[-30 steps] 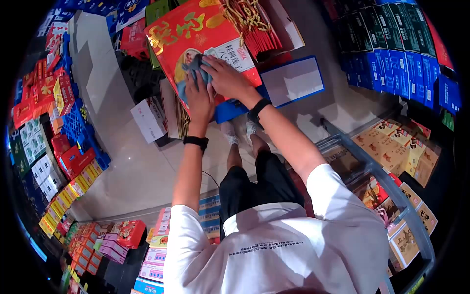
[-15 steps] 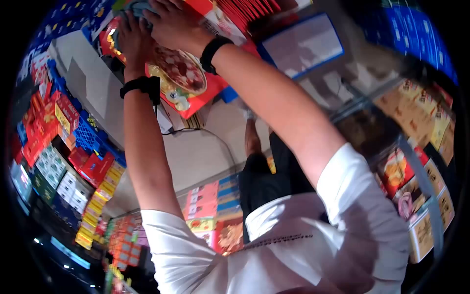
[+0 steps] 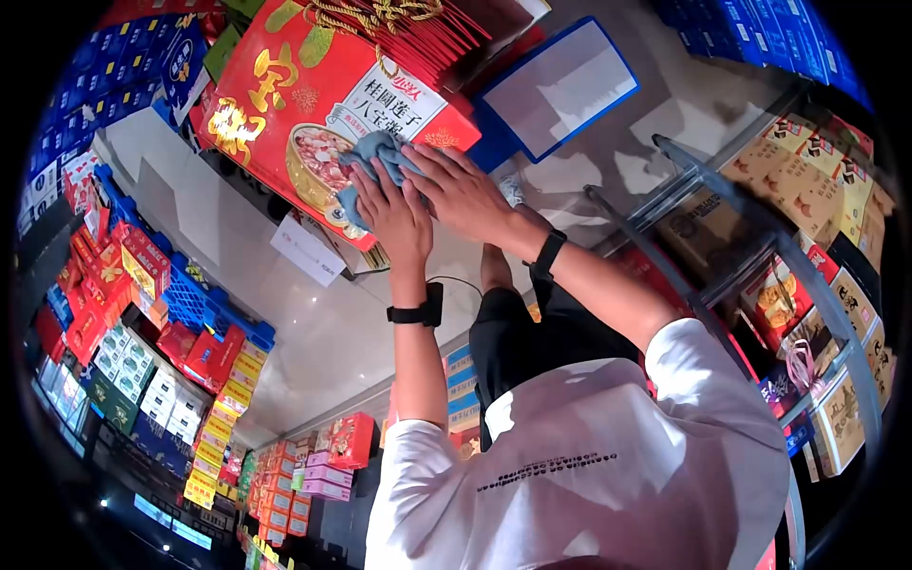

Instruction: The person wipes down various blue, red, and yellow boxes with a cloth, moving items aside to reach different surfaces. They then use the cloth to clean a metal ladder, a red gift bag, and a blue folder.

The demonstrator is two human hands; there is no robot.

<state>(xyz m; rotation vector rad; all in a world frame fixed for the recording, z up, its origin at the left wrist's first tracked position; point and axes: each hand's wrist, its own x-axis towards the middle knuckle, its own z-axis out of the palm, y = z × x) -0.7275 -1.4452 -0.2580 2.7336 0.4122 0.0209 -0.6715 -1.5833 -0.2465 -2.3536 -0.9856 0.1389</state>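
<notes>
A crumpled grey-blue cloth (image 3: 380,152) lies against the lower part of a large red gift box (image 3: 323,71) with gold and black lettering and a picture of a bowl of porridge. My left hand (image 3: 395,217) presses on the cloth, its fingers over it and folds showing around them. Beside it, touching, my right hand (image 3: 467,198) rests its fairly straight fingers on the cloth's right side. Both palms are hidden from view. Gold braided cord (image 3: 380,14) hangs over the box's upper edge.
A blue-rimmed panel (image 3: 560,90) stands right of the red box. Further right is a grey metal rail frame (image 3: 750,204) with cartons behind it. A white card (image 3: 306,249) sits below the box. Blue crates (image 3: 185,294) and stacked packages line the left.
Both hands and the cloth have come from the box's far upper left down to its lower right part, nearer my body. The camera view has shifted, showing more of the box front.
</notes>
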